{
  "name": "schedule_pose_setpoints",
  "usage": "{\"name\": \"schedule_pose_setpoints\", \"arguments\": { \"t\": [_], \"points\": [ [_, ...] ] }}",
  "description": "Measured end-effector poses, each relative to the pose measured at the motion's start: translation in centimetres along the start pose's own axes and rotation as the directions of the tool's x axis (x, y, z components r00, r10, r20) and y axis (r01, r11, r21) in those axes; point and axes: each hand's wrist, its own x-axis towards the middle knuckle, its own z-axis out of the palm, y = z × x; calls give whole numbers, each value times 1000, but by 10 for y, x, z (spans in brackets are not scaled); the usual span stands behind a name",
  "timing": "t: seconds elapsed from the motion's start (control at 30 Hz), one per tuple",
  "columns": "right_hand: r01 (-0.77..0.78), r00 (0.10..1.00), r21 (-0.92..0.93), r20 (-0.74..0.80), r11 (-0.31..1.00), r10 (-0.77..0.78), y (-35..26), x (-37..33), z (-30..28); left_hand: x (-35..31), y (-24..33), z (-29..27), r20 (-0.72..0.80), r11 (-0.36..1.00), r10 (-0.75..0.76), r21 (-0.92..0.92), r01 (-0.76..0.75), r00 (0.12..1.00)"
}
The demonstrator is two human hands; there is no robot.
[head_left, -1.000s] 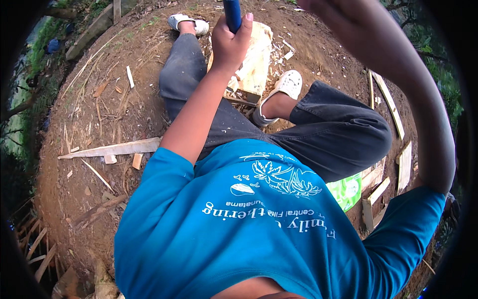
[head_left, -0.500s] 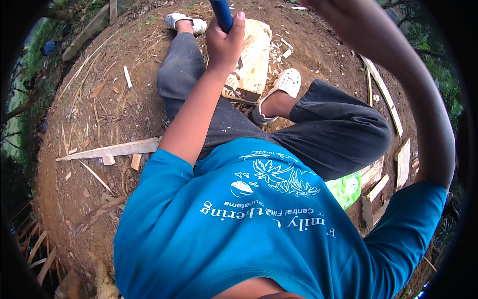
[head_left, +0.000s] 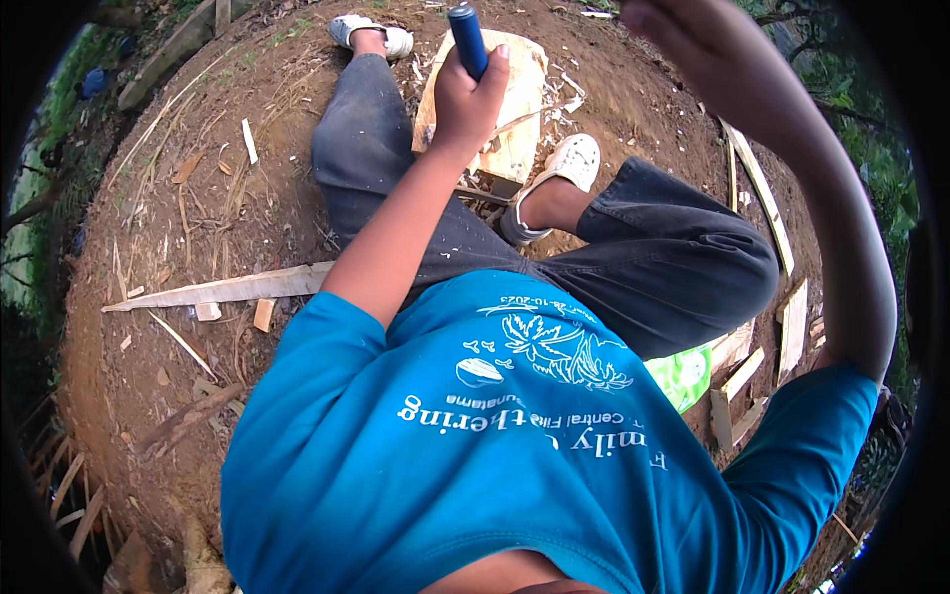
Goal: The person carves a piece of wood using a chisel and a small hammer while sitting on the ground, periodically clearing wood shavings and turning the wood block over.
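My left hand [head_left: 468, 107] is closed around the upright blue handle of a chisel [head_left: 467, 42]; its blade is hidden behind the hand. Under that hand lies a pale, thick wooden block [head_left: 515, 74] between my feet, with a thin sliver of wood across its right side. My right hand [head_left: 683, 28] is raised at the top edge, to the right of the block and apart from it. Its fingers look curled but are partly cut off by the frame, and whatever they hold is out of sight.
Wood chips [head_left: 569, 94] litter the brown soil around the block. A long pointed plank [head_left: 218, 289] lies at left, beside small offcuts [head_left: 263, 315]. Long strips [head_left: 762, 193] and short boards [head_left: 737, 386] lie at right, near a green bag [head_left: 683, 376]. My legs spread around the block.
My left hand and the blue handle have shifted slightly right and down in view, and more of the handle's top shows. The raised right hand has come a little lower into view.
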Motion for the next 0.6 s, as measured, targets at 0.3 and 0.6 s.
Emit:
{"name": "schedule_pose_setpoints", "arguments": {
  "t": [0.3,0.6],
  "points": [
    [-253,961,531,42,809,273,12,-26,-3,8,56,4,-109,912,-106,-408,52,988],
    [-239,954,798,88,553,287,55,-63,66,-1,60,-18,-6,992,46,-121,-46,999]
  ]
}}
